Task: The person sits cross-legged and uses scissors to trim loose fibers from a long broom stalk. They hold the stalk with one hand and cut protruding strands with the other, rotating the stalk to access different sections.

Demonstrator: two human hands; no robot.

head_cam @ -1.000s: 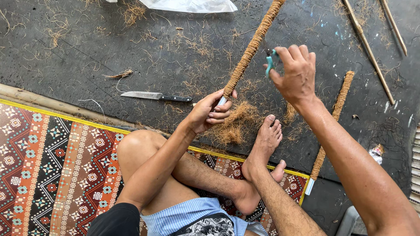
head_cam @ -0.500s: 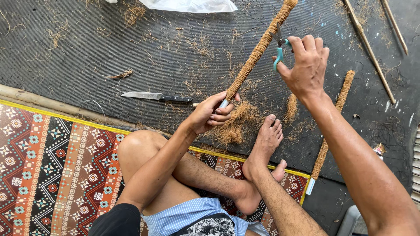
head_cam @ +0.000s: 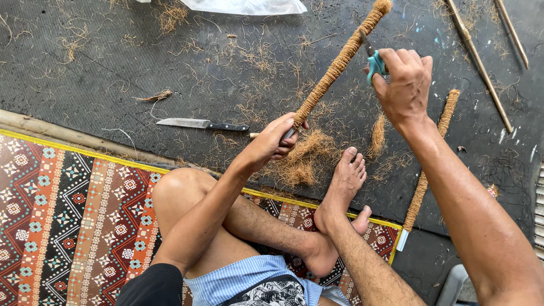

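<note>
A long pole wrapped in brown coconut-fibre rope (head_cam: 339,63) slants up and to the right above the dark floor, its lower end gripped by the left hand (head_cam: 275,141), whose fingers (head_cam: 286,126) are closed around the bare tip. The right hand (head_cam: 403,85) is raised just beside the upper part of the pole, fingers curled tight on a pair of teal-handled scissors (head_cam: 374,61) whose blades touch the wrapping. Beneath the left hand lies a loose heap of brown fibre (head_cam: 306,158), and a bare foot (head_cam: 343,190) rests just beside it. A second fibre-wrapped stick with a white tip (head_cam: 425,170) lies on the floor to the right, partly behind the right forearm. A knife with a steel blade and black handle (head_cam: 201,124) lies flat to the left, well apart from the hands. Two thin bare bamboo sticks (head_cam: 479,62) lie at the upper right, and a sheet of clear plastic (head_cam: 243,5) shows at the top edge. The dark grey ribbed floor mat (head_cam: 85,73) is strewn with stray fibres. The person sits cross-legged on a patterned red woven mat (head_cam: 62,221), both arms stretched forward.
</note>
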